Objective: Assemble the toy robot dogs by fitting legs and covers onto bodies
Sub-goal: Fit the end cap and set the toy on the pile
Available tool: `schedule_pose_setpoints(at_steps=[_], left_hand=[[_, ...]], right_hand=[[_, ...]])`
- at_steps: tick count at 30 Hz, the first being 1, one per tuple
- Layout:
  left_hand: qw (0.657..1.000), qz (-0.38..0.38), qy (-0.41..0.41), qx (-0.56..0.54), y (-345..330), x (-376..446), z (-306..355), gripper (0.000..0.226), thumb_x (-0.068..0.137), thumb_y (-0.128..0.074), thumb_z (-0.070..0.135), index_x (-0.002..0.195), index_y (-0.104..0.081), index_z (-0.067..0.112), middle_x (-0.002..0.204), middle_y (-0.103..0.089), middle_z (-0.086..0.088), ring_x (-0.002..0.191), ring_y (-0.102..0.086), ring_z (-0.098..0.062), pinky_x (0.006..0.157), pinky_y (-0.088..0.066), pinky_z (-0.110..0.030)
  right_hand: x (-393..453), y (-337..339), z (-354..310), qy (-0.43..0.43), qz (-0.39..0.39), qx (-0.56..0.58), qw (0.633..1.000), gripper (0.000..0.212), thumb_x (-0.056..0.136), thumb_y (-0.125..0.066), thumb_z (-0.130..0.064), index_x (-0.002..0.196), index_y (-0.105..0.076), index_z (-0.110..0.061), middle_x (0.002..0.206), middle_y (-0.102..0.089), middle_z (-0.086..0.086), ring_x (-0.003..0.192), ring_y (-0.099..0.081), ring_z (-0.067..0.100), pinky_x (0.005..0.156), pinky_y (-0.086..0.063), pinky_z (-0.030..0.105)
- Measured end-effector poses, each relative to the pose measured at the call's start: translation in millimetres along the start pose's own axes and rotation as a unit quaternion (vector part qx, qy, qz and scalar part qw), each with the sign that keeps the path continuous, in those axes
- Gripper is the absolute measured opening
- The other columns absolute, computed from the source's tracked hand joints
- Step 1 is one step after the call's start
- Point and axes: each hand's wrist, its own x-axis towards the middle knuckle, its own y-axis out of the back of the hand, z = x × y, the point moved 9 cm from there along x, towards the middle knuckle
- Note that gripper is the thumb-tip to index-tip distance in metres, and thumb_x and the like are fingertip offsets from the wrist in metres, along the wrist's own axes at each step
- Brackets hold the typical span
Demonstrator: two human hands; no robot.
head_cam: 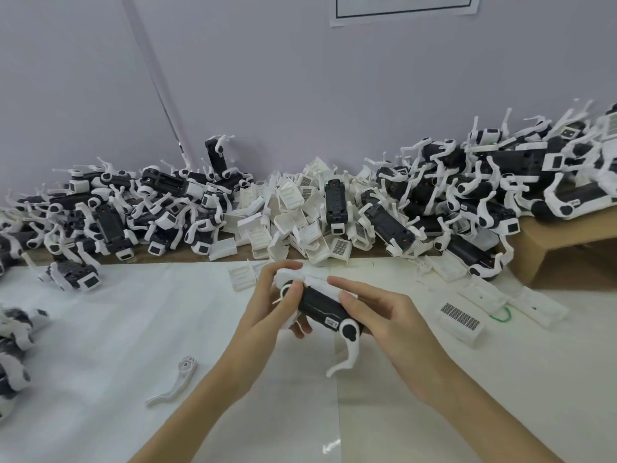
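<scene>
A black and white toy robot dog [319, 307] is held above the white table [100, 345] in both hands. My left hand [267, 312] grips its front end, thumb pressing a white leg at the shoulder joint. My right hand [387, 319] grips the rear end, with the thumb on the black side and fingers along the white top cover. A white rear leg [345, 357] hangs down from the body. One loose white leg [177, 382] lies on the table to the lower left.
Along the wall runs a heap of toy dogs [117, 208], white covers [290, 208] and more dogs [484, 182]. A cardboard box [564, 248] stands at the right. Loose covers [460, 320] and a green rubber band [500, 316] lie right of my hands. Dogs [13, 345] sit at the left edge.
</scene>
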Motion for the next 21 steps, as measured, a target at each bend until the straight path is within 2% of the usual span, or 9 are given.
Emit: schedule_pose_setpoints(at_steps=[4,6,8,10,12,14,16,18,21], left_hand=[[1.000,-0.014,0.007,0.005,-3.7,-0.6,-1.2,0.038,0.099,-0.056,0.045,0.134,-0.054,0.031,0.093,-0.067,-0.009,0.079,-0.067,-0.030,0.078,-0.058,-0.040],[1.000,-0.014,0.005,0.012,-5.2,-1.1,-1.5,0.040,0.099,-0.057,0.045,0.135,-0.052,0.029,0.093,-0.066,-0.010,0.080,-0.067,-0.029,0.078,-0.058,-0.040],[1.000,-0.011,0.009,0.010,-4.3,-1.1,-2.2,0.041,0.098,-0.056,0.046,0.135,-0.052,0.027,0.093,-0.068,-0.009,0.079,-0.066,-0.028,0.077,-0.057,-0.040],[1.000,-0.008,0.013,0.012,-2.8,-0.8,-2.5,0.042,0.097,-0.056,0.048,0.134,-0.053,0.028,0.094,-0.069,-0.010,0.079,-0.066,-0.027,0.077,-0.057,-0.040],[1.000,-0.005,0.018,0.008,-1.6,-0.3,-3.1,0.043,0.096,-0.056,0.049,0.135,-0.054,0.030,0.095,-0.069,-0.012,0.079,-0.067,-0.027,0.076,-0.058,-0.039],[1.000,-0.007,0.018,0.008,-1.8,0.2,-3.5,0.044,0.096,-0.057,0.051,0.136,-0.054,0.033,0.095,-0.068,-0.014,0.079,-0.067,-0.027,0.075,-0.058,-0.037],[1.000,-0.006,0.014,0.014,-1.9,0.2,-4.4,0.042,0.096,-0.057,0.052,0.137,-0.054,0.041,0.096,-0.066,-0.013,0.080,-0.068,-0.026,0.075,-0.058,-0.034],[0.999,-0.006,-0.001,0.034,-3.0,0.1,-3.3,0.043,0.098,-0.056,0.055,0.140,-0.051,0.049,0.094,-0.066,-0.007,0.080,-0.068,-0.024,0.074,-0.058,-0.032],[0.994,-0.006,-0.030,0.108,-6.1,1.2,-1.4,0.044,0.098,-0.048,0.065,0.137,-0.058,0.048,0.105,-0.068,-0.004,0.081,-0.069,-0.019,0.070,-0.059,-0.033]], right_hand=[[-1.4,0.9,-5.4,0.030,0.032,0.039,0.998,0.024,0.102,-0.062,-0.028,0.121,-0.077,-0.028,0.108,-0.080,-0.002,0.106,-0.075,0.015,0.092,-0.058,0.023],[-1.6,-5.1,-6.4,0.041,0.011,0.017,0.999,0.025,0.103,-0.061,-0.028,0.123,-0.076,-0.029,0.110,-0.079,-0.001,0.107,-0.074,0.017,0.095,-0.059,0.030],[-2.1,-8.8,-5.3,0.061,-0.003,-0.046,0.997,0.026,0.103,-0.061,-0.026,0.124,-0.075,-0.032,0.111,-0.078,0.001,0.107,-0.073,0.021,0.096,-0.059,0.036],[-2.9,-10.2,-4.4,0.088,-0.006,-0.093,0.992,0.028,0.105,-0.058,-0.027,0.127,-0.073,-0.034,0.121,-0.074,-0.008,0.116,-0.068,0.013,0.096,-0.056,0.029],[-4.7,-10.7,-7.9,0.133,-0.003,-0.149,0.980,0.029,0.107,-0.054,-0.037,0.131,-0.070,-0.035,0.132,-0.063,-0.018,0.128,-0.059,0.004,0.098,-0.049,0.019],[-6.9,-12.1,-10.9,0.169,-0.003,-0.233,0.958,0.041,0.100,-0.060,-0.052,0.137,-0.065,-0.036,0.136,-0.054,-0.021,0.133,-0.052,0.004,0.102,-0.043,0.014],[-7.3,-11.7,-11.2,0.188,0.002,-0.307,0.933,0.059,0.088,-0.069,-0.059,0.141,-0.062,-0.036,0.134,-0.049,-0.018,0.130,-0.052,0.007,0.103,-0.042,0.013],[-6.7,-10.5,-12.6,0.205,0.017,-0.354,0.912,0.064,0.084,-0.080,-0.048,0.143,-0.061,-0.033,0.128,-0.048,-0.015,0.123,-0.053,0.007,0.102,-0.044,0.016],[-9.8,-10.2,-18.9,0.245,0.046,-0.390,0.886,0.062,0.085,-0.085,-0.028,0.141,-0.059,-0.031,0.123,-0.054,-0.017,0.118,-0.054,0.005,0.097,-0.045,0.016]])
